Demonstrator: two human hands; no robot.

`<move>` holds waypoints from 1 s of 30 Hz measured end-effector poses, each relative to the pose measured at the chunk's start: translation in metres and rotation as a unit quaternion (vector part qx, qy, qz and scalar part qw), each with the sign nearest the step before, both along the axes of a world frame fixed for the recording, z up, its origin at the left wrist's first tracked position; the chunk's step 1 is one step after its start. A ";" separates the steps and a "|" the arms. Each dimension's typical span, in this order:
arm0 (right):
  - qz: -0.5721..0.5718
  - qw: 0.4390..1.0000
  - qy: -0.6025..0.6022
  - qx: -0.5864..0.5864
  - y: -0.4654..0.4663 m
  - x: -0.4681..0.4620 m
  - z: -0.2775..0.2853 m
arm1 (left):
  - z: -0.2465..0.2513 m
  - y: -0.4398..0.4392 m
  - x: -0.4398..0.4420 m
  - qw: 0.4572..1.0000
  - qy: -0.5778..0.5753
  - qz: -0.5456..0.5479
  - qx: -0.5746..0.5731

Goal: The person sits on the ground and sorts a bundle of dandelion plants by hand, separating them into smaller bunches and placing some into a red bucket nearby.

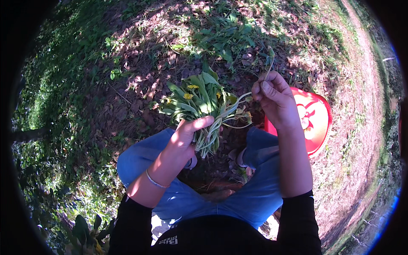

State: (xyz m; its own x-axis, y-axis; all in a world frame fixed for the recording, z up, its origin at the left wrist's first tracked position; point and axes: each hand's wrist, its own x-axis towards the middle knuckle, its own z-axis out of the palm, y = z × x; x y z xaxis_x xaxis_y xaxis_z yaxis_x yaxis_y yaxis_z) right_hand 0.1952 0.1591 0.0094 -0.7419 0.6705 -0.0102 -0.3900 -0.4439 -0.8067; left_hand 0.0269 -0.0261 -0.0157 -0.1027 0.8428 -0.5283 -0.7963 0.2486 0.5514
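My left hand (185, 134) is wrapped around a thick bunch of leafy greens with yellow flowers (202, 102), which look like dandelions. Their leaves fan out beyond my thumb, and the pale stems (207, 142) hang below my fist. To the right, my right hand (275, 97) is raised with thumb and fingertips pinched together on a thin stalk (270, 65) that sticks up past the fingers. One long stem from the bunch reaches to those same fingers; whether they grip it cannot be made out.
A red rounded object (315, 118) with a printed figure lies beside my right forearm, partly hidden by it. Dry leaves and grass (153, 76) cover the ground ahead. My bent knees in blue jeans (143, 156) flank the bunch. A worn dirt path (366, 47) runs along the far right.
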 end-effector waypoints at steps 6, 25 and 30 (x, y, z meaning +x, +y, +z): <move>-0.038 0.999 -0.030 0.013 0.000 0.002 0.002 | -0.012 0.003 -0.004 0.998 -0.006 0.068 -0.004; -0.072 0.994 -0.081 -0.029 -0.003 -0.004 -0.010 | -0.010 0.001 -0.009 0.997 0.009 0.071 -0.013; -0.047 0.985 -0.160 -0.036 -0.011 -0.010 0.010 | -0.007 0.001 -0.007 0.996 -0.001 0.081 -0.028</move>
State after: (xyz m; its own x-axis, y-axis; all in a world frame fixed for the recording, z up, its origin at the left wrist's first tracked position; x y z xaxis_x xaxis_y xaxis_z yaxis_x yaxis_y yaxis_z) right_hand 0.1851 0.1483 0.0197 -0.6269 0.7254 -0.2841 -0.1633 -0.4790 -0.8625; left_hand 0.0196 -0.0255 -0.0223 -0.2337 0.7850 -0.5738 -0.8299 0.1464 0.5383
